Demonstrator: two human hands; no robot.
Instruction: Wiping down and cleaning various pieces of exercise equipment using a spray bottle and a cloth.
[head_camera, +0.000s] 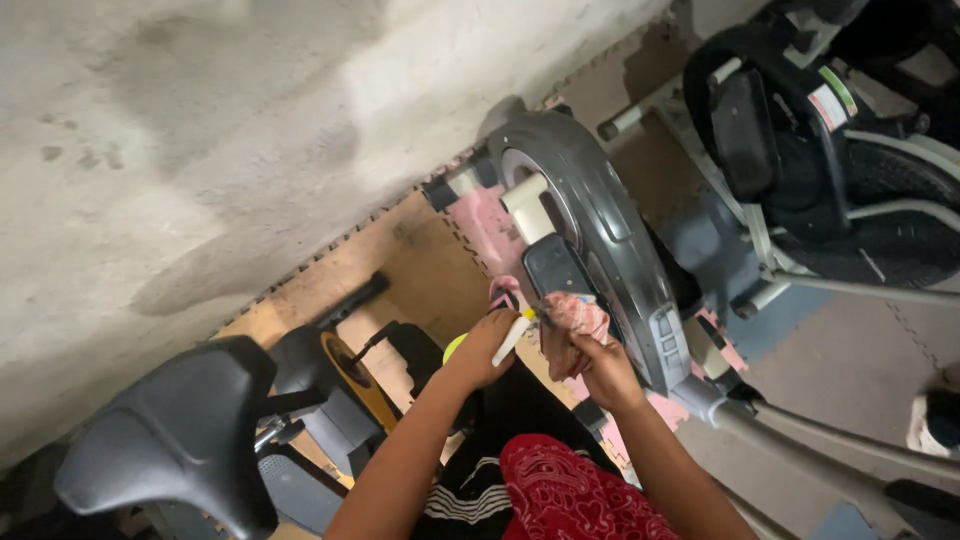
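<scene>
Nearest me: red patterned cloth (560, 495) over my lap, black striped garment (470, 490) beside it. My left hand (485, 348) was closed around a white-handled tool (511, 338) with a yellow band, its tip pointing at the black pedal (556, 270) of the exercise machine. My right hand (600, 365) was bunched tight on a pink patterned rag (577, 318), pressed against the lower edge of that pedal. Whether the tool's tip touched the pedal, I could not tell. Behind the pedal, the grey flywheel housing (610, 240) with a white crank arm (527, 205). To my left, a black bike saddle (175, 430). Interlocking foam floor mats (440, 260) ran to the concrete wall (200, 130). Far right, a second machine (800, 130).
</scene>
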